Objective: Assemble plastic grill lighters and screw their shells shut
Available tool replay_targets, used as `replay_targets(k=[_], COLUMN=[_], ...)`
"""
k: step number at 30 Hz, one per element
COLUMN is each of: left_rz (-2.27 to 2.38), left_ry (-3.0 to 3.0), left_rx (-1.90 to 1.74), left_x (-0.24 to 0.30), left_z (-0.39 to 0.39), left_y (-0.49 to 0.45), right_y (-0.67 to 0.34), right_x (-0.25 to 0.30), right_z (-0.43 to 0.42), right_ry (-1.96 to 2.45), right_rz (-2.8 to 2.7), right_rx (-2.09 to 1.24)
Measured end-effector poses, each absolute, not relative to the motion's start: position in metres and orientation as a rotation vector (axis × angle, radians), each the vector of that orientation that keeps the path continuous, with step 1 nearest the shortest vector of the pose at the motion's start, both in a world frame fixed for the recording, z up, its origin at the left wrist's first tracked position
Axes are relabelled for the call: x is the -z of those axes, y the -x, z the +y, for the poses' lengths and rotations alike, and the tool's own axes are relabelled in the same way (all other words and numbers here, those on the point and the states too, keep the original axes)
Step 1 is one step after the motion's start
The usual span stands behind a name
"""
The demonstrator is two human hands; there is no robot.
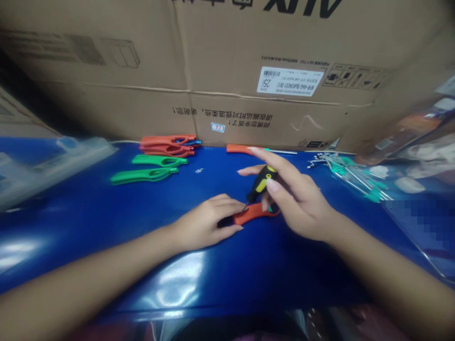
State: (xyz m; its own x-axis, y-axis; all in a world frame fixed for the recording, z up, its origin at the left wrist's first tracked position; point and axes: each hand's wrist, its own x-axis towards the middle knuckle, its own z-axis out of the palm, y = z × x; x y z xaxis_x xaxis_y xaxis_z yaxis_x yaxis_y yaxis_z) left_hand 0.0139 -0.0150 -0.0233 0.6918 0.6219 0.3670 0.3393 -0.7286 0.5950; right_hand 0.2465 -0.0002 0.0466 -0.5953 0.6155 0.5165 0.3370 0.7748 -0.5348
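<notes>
Carton (227, 52), 12 o'clock: upside-down "AUX". R hand (302, 203), 4 o'clock: fingers round screwdriver (261, 184). L hand (213, 220), 7 o'clock: fingers narrowed on orange handle (253, 214) at 5, screwdriver tip at it, seemingly mid-job. Tube bundle (350, 174) at 3 & bare handles (147, 160) at 10: prob. to do. Label (291, 81) at 1: "25". Tubed handle (240, 148), 1–2: looks done.

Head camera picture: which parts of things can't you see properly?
In the head view:
Right end of the orange handle: hidden by the right hand.
Tip of the screwdriver: too small.
White bits on the blue table: too small to name.
Cardboard box: cut off by the top edge.
</notes>
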Motion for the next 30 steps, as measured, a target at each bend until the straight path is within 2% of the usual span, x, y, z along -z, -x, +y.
replay_targets(k=[2, 3, 6, 8, 13, 18, 20, 24, 25, 29, 30], left_rz=[0.739, 0.741, 0.738, 0.742, 0.764, 0.750, 0.754, 0.751, 0.749, 0.752, 0.755], left_ry=[-2.408, -2.407, -2.404, -2.394, -2.388, -2.401, -2.405, -2.406, -2.408, -2.407, -2.405], left_rx=[-0.770, -0.771, -0.773, -0.776, -0.764, -0.785, -0.782, -0.776, -0.784, -0.816, -0.814], left_x=[0.0232, 0.0232, 0.0232, 0.0230, 0.0227, 0.0239, 0.0240, 0.0250, 0.0255, 0.0268, 0.0267], left_z=[-0.0151, -0.0152, -0.0151, -0.0151, -0.0154, -0.0157, -0.0157, -0.0156, -0.0156, -0.0155, -0.0156], left_y=[-0.0141, -0.0141, -0.0140, -0.0140, -0.0142, -0.0138, -0.0137, -0.0140, -0.0142, -0.0145, -0.0146], right_y=[-0.2473, -0.2476, -0.2476, -0.2468, -0.2433, -0.2423, -0.2426, -0.2413, -0.2409, -0.2415, -0.2421], right_x=[-0.0485, -0.0492, -0.0493, -0.0487, -0.0454, -0.0428, -0.0437, -0.0453, -0.0451, -0.0447, -0.0451], right_z=[-0.0004, -0.0005, -0.0016, -0.0032, -0.0058, -0.0051, -0.0057, -0.0063, -0.0058, -0.0044, -0.0047], right_ry=[0.663, 0.655, 0.675, 0.670, 0.613, 0.644, 0.625, 0.566, 0.573, 0.660, 0.666], right_rz=[-2.255, -2.251, -2.204, -2.200, -2.193, -2.132, -2.163, -2.086, -2.057, -2.026, -2.039], right_rx=[-0.651, -0.600, -0.182, -0.092, -0.640, -0.165, -0.253, -0.789, -0.787, -0.441, -0.457])
